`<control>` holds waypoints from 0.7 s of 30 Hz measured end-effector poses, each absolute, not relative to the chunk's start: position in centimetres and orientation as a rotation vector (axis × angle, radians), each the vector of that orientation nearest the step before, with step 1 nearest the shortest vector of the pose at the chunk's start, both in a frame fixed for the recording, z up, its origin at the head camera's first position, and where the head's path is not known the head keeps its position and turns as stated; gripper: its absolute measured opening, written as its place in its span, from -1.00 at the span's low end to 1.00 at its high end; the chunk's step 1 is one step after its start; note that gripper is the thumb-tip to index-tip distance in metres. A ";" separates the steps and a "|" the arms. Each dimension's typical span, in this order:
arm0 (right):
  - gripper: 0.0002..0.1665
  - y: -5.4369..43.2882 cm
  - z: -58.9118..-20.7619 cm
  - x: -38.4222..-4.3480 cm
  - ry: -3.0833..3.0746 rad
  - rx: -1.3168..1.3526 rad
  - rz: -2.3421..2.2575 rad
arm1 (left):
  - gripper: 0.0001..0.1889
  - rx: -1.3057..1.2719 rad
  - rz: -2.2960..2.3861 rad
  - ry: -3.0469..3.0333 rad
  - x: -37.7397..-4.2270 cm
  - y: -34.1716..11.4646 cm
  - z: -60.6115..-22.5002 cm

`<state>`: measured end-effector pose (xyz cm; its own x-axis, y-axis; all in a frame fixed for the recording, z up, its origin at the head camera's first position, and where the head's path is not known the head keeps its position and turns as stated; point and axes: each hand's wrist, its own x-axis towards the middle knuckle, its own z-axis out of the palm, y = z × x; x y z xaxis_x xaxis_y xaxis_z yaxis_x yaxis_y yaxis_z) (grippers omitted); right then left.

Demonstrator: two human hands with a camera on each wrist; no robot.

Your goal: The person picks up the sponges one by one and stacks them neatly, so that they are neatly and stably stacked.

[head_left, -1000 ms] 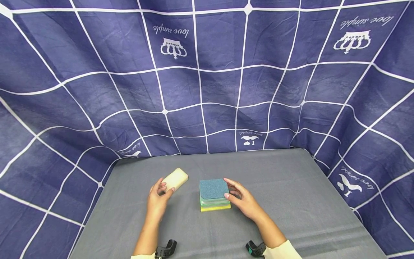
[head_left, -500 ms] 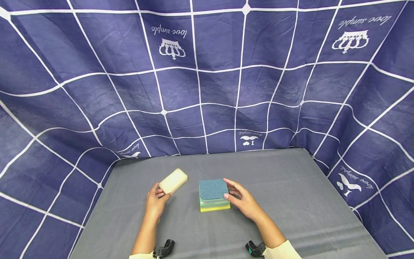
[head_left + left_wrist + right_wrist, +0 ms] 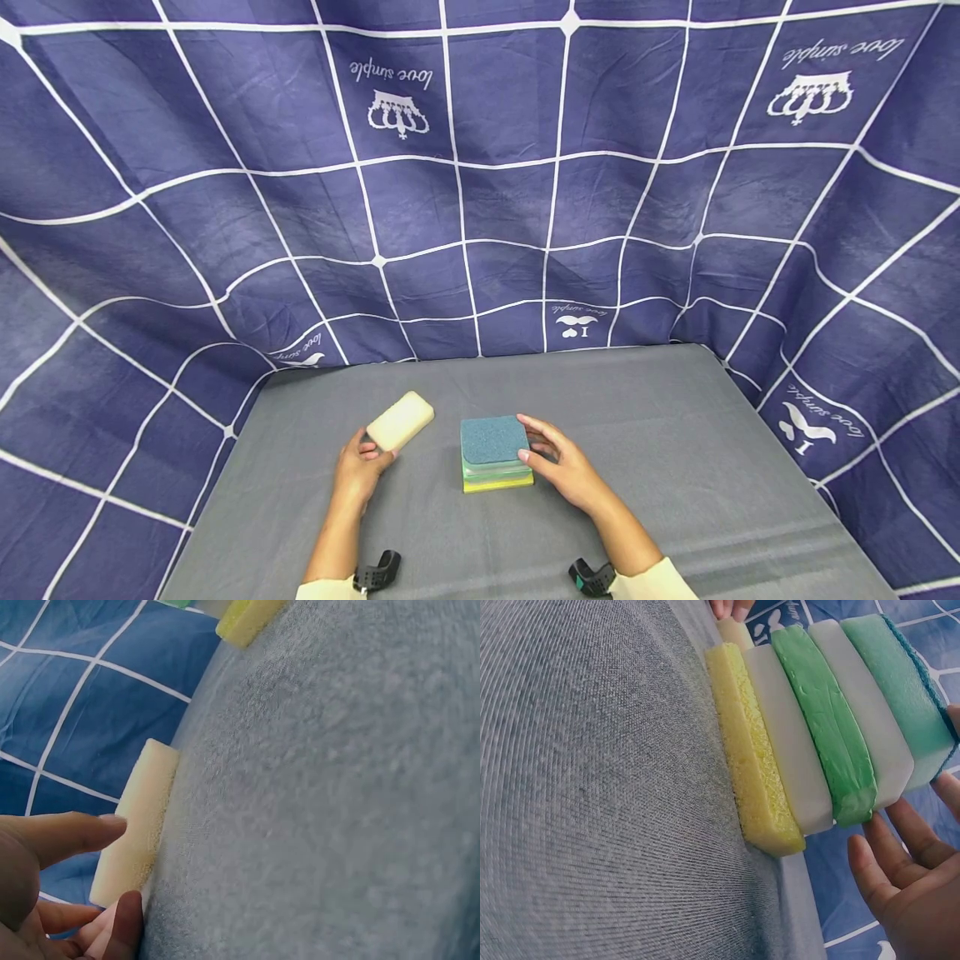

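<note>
A pale cream sponge lies flat and slanted on the grey-covered table. My left hand is at its near end, thumb and fingers spread apart on either side, as the left wrist view shows. To the right stands a stack of blocks: a yellow sponge at the bottom, then a white block, a green block, another white block, and a teal sponge with a blue scouring layer on top. My right hand rests its loosely extended fingertips against the stack's right side.
Grey cloth covers the table. Blue curtains with white grid lines rise at the back and both sides. Each wrist wears a black strap mount.
My left hand has drawn back slightly toward me and left, uncovering more of the cream sponge. The right hand and the stack stay in place.
</note>
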<state>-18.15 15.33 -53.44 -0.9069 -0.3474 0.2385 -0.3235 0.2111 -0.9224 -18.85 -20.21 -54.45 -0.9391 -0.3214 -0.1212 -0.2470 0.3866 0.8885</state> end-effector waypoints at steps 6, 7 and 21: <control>-0.32 15.3 -53.4 -18.1 2.423 -0.677 -1.850 | -0.09 0.519 -1.479 -2.647 -19.2 -20.3 -54.6; -0.32 15.3 -53.4 -18.1 2.424 -0.679 -1.850 | -0.09 0.519 -1.469 -2.652 -19.3 -20.3 -54.7; -0.32 15.3 -53.5 -18.1 2.437 -0.691 -1.843 | -0.09 0.518 -1.500 -2.636 -19.5 -20.6 -54.9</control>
